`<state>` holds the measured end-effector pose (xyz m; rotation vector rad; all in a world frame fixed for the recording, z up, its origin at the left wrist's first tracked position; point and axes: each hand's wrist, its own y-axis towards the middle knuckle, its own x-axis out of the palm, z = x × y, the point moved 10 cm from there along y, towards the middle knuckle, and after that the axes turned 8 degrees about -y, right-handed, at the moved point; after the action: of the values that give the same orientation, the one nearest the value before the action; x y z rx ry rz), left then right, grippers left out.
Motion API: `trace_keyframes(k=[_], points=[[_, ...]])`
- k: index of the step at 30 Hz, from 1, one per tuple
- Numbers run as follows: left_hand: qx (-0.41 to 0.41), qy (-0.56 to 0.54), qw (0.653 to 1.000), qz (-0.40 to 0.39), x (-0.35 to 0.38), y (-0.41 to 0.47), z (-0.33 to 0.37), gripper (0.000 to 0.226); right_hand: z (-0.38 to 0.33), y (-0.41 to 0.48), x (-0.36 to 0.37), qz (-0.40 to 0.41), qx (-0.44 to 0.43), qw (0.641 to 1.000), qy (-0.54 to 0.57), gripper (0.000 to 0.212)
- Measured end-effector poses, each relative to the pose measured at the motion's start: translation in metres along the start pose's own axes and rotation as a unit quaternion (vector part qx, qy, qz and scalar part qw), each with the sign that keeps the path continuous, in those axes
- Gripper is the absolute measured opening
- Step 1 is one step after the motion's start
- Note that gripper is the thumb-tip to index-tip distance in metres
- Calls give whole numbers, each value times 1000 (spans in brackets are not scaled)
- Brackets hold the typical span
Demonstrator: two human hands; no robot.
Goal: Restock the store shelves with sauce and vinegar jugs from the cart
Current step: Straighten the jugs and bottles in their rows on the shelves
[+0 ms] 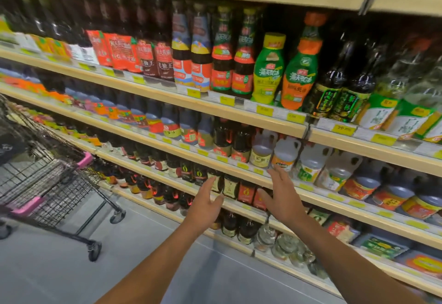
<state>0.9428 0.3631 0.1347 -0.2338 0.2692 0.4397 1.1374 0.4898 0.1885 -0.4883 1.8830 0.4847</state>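
Wooden store shelves (239, 114) run across the view, packed with sauce and vinegar bottles. On the third shelf down stand two pale handled jugs (285, 154), beside dark sauce jugs (240, 144). My left hand (207, 204) and my right hand (282, 196) are both raised in front of the shelf edge below those jugs, palms facing each other, fingers straight, holding nothing. My right fingertips reach up close to the pale jug with the orange label. The wire shopping cart (47, 184) stands at the left.
The cart has pink corner bumpers (85, 160) and castor wheels (94, 253) on the grey floor. Yellow price tags (264, 110) line each shelf edge. Lower shelves hold small dark bottles (229, 226) and clear glass bottles (284, 246). Open floor lies between cart and shelves.
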Motion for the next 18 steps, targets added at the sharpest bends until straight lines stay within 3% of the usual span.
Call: trace_keyframes(k=[9, 18], points=[[-19, 17, 1000, 14, -40, 28, -13, 61, -37, 33, 32, -18, 0, 999, 30, 68], [-14, 15, 998, -54, 19, 81, 15, 63, 13, 91, 24, 1, 38, 998, 56, 69]])
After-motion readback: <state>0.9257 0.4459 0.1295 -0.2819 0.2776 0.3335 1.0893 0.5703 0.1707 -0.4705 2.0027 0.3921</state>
